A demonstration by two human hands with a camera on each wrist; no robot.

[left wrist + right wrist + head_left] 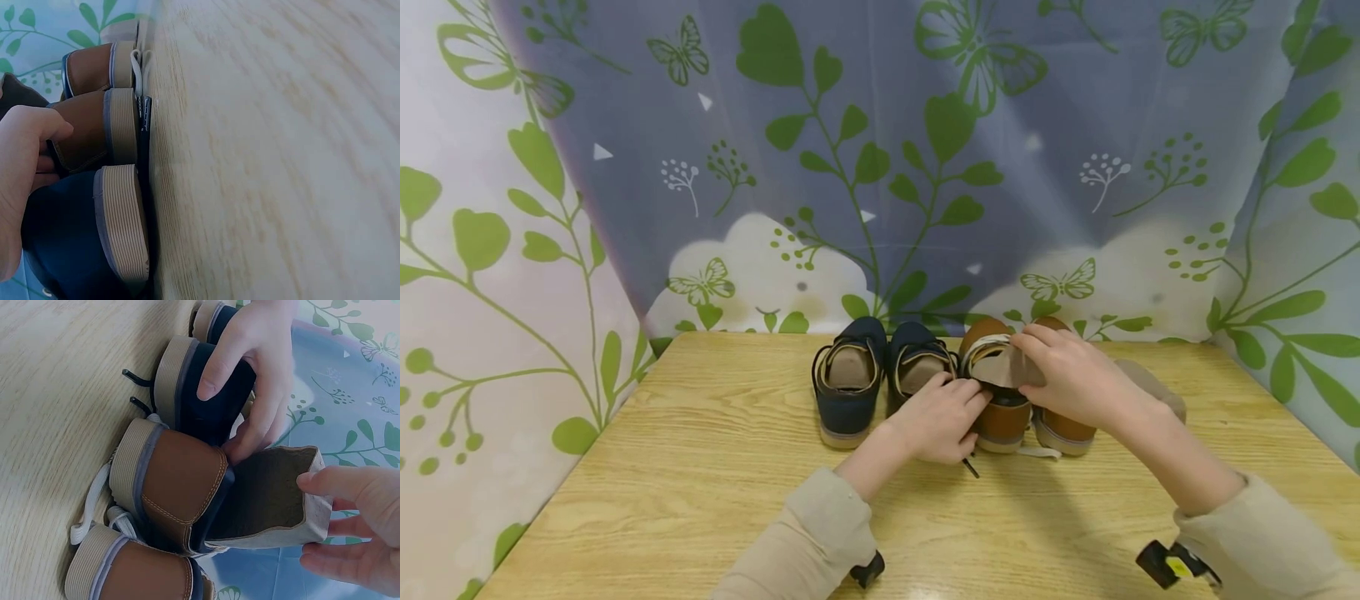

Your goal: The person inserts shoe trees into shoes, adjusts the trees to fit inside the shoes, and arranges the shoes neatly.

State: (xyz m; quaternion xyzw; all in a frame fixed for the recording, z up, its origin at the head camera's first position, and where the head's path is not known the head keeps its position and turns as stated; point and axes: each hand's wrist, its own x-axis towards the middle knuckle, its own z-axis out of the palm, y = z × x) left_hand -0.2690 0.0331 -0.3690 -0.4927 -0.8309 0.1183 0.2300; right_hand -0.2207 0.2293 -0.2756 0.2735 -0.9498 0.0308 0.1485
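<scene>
My right hand point(1075, 375) pinches the open end of a hollow, beige cardboard-like shoe insert point(269, 494), thumb on the rim and fingers beneath. The insert's other end is hidden in the opening of the left brown shoe point(181, 472), whose heel faces me. My left hand point(942, 417) is over the heel of the right navy shoe point(200, 381). Its fingertips reach the collar of that brown shoe, while the thumb stands apart, in front of the navy heel in the right wrist view. The right brown shoe point(1066, 429) stands alongside, partly behind my right hand.
A left navy shoe point(847, 408) stands at the row's left end, beige inside. Another grey-beige piece point(1150, 387) lies right of the shoes, partly behind my right forearm. White laces point(94, 494) and dark lace ends point(134, 378) trail on the wooden table point(700, 500). Patterned cloth point(880, 167) hangs behind.
</scene>
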